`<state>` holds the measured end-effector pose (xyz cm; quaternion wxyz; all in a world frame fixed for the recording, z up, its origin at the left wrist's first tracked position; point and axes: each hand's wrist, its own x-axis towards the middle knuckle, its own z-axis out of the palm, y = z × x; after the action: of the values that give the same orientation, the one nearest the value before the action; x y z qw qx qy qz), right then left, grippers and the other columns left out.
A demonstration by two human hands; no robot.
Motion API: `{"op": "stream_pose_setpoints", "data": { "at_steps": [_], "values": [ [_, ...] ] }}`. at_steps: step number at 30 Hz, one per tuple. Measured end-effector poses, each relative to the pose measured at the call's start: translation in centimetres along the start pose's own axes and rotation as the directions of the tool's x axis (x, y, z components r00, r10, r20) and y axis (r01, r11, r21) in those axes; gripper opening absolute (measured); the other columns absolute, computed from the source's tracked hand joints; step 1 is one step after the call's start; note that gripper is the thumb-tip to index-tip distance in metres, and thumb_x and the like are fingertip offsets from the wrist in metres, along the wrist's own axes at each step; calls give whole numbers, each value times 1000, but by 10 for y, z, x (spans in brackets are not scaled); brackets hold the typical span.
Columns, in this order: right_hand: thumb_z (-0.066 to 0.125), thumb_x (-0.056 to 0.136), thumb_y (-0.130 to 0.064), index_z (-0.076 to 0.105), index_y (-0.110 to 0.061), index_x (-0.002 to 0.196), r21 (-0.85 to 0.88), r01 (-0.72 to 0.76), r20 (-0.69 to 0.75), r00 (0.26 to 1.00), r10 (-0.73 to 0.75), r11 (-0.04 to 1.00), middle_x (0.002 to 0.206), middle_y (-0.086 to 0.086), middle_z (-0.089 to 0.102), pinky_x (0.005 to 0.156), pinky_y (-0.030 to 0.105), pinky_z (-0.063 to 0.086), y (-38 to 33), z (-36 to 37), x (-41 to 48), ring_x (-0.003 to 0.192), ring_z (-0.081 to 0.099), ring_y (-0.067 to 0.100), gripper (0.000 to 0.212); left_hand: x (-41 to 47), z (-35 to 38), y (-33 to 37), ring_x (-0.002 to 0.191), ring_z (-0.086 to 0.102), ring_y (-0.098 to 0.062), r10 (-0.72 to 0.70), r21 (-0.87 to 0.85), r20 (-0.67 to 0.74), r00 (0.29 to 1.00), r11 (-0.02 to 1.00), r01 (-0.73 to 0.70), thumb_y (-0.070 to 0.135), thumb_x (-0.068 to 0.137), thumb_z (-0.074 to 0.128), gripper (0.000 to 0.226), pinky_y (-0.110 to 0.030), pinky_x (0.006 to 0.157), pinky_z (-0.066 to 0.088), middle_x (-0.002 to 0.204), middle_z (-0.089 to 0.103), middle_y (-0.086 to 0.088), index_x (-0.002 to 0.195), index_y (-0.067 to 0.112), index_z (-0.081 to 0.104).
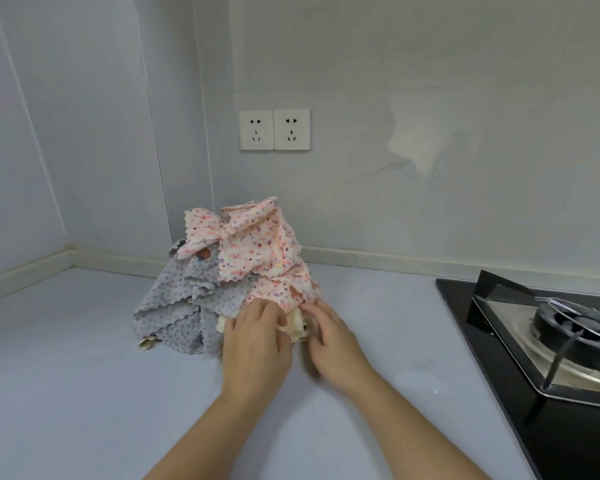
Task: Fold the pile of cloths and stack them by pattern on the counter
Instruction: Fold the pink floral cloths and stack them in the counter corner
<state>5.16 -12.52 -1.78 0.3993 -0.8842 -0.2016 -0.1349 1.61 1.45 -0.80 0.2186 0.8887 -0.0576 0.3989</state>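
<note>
One wide pale counter (pixel 84 393) fills the view, with a black gas hob (pixel 465 306) at its right edge. No folded stack lies anywhere on it, so the task appears to be at its first step: drawing one cloth out of the heap.

That pile of cloths (pixel 222 271) sits unfolded near the back wall, well apart from the hob. Pink floral cloths (pixel 257 251) are draped over its top and right, and grey dotted cloths (pixel 184 306) spill down its left.

Both hands work at the pile's near edge. The left hand (pixel 253 344) reaches in with its fingertips tucked under the pink hem, so it cannot be told whether they pinch anything. The right hand (pixel 333 341) is blurred, its fingers against a cream cloth (pixel 293 325) bunched between the two hands, and its hold is equally unclear.

The next move likely calls for a firm pinch on one cloth alone, then freeing it without dragging the heap.
</note>
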Motion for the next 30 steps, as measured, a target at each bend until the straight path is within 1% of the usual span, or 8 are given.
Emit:
{"op": "stream_pose_setpoints", "data": {
  "at_steps": [4,9,11,15,18,22,26,30],
  "values": [
    [32,96,-13,26,-42,147,-229,96,295,955,-25,969,154,-19,28,117,47,14,-13,2,-1,139,31,6,59,3,-1,-15,141,22,-20,-109,168,293,950,984,61,27,88,51,46,-49,107,23,151,33,0,133,33,46],
    [32,97,-6,41,-37,144,-122,84,366,930,-33,989,152,-16,35,118,30,14,-18,10,5,139,33,5,57,9,-12,-49,144,17,-17,-306,378,432,848,915,138,32,100,27,44,-59,111,13,159,18,6,143,33,32],
    [35,94,-3,56,-33,133,2,22,317,948,-22,1000,140,-9,53,110,23,31,-24,15,12,129,48,9,53,14,-19,-65,143,18,-17,-334,413,407,850,898,155,27,99,27,43,-60,110,15,158,19,7,141,34,36],
    [42,88,-3,70,-25,109,18,32,173,984,-35,999,115,-6,67,96,31,47,-35,24,40,107,60,13,42,21,-24,-84,136,28,-14,-376,255,376,847,921,295,17,96,31,44,-65,108,14,145,35,12,135,34,45],
    [54,89,-15,63,-24,115,52,19,-24,1000,-18,998,114,-5,60,92,34,48,-49,32,72,103,57,14,29,21,-22,-86,136,29,-12,-358,195,365,859,932,305,17,96,34,44,-64,109,11,145,34,14,135,34,44],
    [62,86,-39,47,-30,132,173,-41,-197,977,75,984,121,-8,50,95,34,43,-74,40,113,111,51,12,49,15,-19,-90,142,20,-12,-358,200,361,861,932,304,20,98,33,44,-63,111,7,154,23,13,139,35,37],
    [57,92,-25,68,-18,98,-90,-81,-261,964,55,993,108,1,56,90,40,46,-84,37,133,102,54,21,15,16,-18,-89,144,18,-13,-366,200,361,858,929,312,21,99,32,45,-64,112,4,156,21,12,142,34,34],
    [47,91,-13,54,-13,80,253,-49,-410,899,154,966,84,1,55,73,36,45,-80,19,120,82,54,22,13,17,-18,-89,142,21,-14,-355,197,347,868,932,303,20,98,32,47,-66,111,5,154,23,14,142,37,34]
  ]
}}
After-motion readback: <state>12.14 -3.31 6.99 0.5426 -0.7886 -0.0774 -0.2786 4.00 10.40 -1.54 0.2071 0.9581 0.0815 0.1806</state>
